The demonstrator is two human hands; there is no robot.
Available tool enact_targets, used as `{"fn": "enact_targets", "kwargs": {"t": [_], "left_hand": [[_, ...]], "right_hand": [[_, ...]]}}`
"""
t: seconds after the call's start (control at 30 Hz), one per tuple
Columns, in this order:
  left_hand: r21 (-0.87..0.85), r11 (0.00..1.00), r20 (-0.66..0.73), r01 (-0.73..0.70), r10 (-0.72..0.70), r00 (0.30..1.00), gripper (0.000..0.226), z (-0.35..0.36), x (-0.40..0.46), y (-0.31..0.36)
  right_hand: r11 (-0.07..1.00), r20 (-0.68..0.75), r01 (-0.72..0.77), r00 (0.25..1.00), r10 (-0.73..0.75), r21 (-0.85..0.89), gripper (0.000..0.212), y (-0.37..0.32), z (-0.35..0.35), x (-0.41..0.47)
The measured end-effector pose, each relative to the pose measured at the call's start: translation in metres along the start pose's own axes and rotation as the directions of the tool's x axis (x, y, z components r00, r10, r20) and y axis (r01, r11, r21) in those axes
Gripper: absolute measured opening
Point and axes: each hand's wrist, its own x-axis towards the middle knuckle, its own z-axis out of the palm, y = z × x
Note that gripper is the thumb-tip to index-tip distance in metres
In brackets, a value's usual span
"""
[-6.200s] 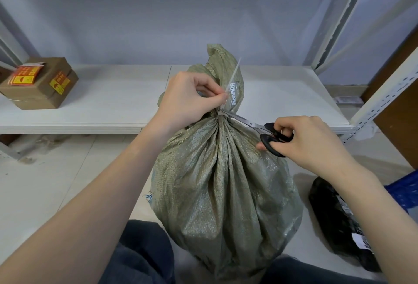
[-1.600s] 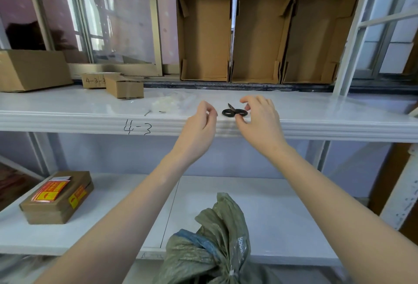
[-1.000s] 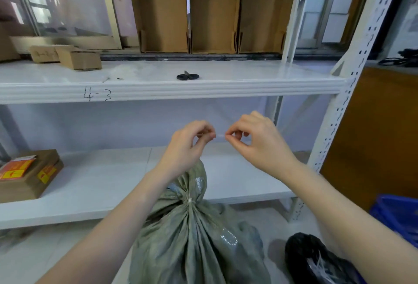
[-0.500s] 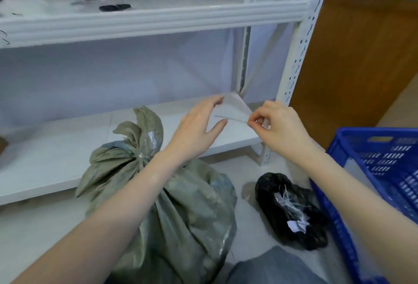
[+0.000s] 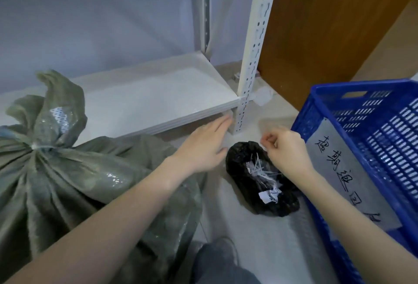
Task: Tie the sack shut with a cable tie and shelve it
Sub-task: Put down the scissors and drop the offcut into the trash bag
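The green woven sack stands on the floor at the left, against the front edge of the low white shelf. Its neck is gathered and cinched by a white cable tie, and the loose top of the fabric flares up above the tie. The sack is not on the shelf.

The left hand reaches over the sack's right shoulder with its fingers spread flat and released, gripping nothing, the fingertips near the shelf's front right corner. The right hand hovers over the far end of a small black bag with thumb and forefinger pinched together; whether anything thin is caught between them cannot be told.

The black bag lies open on the floor between the sack and a blue plastic crate. Inside it are white plastic offcuts and scraps of paper. The crate stands just beside the bag on the right and carries a white label with handwritten characters. A white perforated shelf post rises at the shelf's front right corner, and a brown wooden panel stands behind the crate. A knee in dark trousers shows at the bottom edge.
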Motion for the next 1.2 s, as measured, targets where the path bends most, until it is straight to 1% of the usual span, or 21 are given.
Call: {"fn": "enact_targets", "kwargs": {"t": [0.17, 0.3, 0.47, 0.6, 0.73, 0.83, 0.97, 1.1, 1.2], "left_hand": [[0.094, 0.995, 0.135, -0.031, 0.018, 0.991, 0.073, 0.055, 0.028, -0.004], [0.089, 0.996, 0.218, -0.022, 0.003, 0.976, 0.072, 0.089, 0.041, -0.007], [0.094, 0.995, 0.338, -0.019, -0.014, 0.941, 0.072, 0.124, 0.05, -0.014], [0.106, 0.994, 0.37, -0.015, -0.026, 0.929, 0.071, 0.142, 0.055, -0.015], [0.105, 0.994, 0.403, -0.004, -0.039, 0.914, 0.071, 0.149, 0.059, -0.014], [0.096, 0.995, 0.4, 0.005, -0.044, 0.915, 0.072, 0.148, 0.06, -0.013], [0.088, 0.996, 0.362, 0.025, -0.055, 0.931, 0.073, 0.137, 0.055, -0.013], [0.083, 0.995, 0.294, 0.052, -0.075, 0.953, 0.074, 0.109, 0.049, -0.007], [0.109, 0.992, 0.238, 0.058, -0.083, 0.968, 0.075, 0.074, 0.042, -0.004]], "right_hand": [[0.995, 0.019, -0.093, 0.995, 0.094, -0.035, 0.011, 0.049, 0.037, -0.002], [0.984, 0.091, -0.172, 0.98, 0.175, -0.041, 0.013, 0.083, 0.063, -0.006], [0.963, 0.175, -0.253, 0.948, 0.266, -0.093, 0.011, 0.115, 0.097, -0.007], [0.949, 0.181, -0.289, 0.934, 0.308, -0.124, 0.012, 0.131, 0.119, -0.002], [0.944, 0.201, -0.285, 0.927, 0.315, -0.168, 0.018, 0.139, 0.133, 0.003], [0.947, 0.203, -0.238, 0.938, 0.281, -0.215, 0.021, 0.139, 0.132, 0.004], [0.961, 0.164, -0.186, 0.962, 0.221, -0.205, 0.024, 0.13, 0.117, 0.006], [0.975, 0.129, -0.12, 0.981, 0.145, -0.187, 0.036, 0.102, 0.09, 0.015], [0.983, 0.091, -0.061, 0.993, 0.078, -0.173, 0.038, 0.069, 0.065, 0.022]]}}
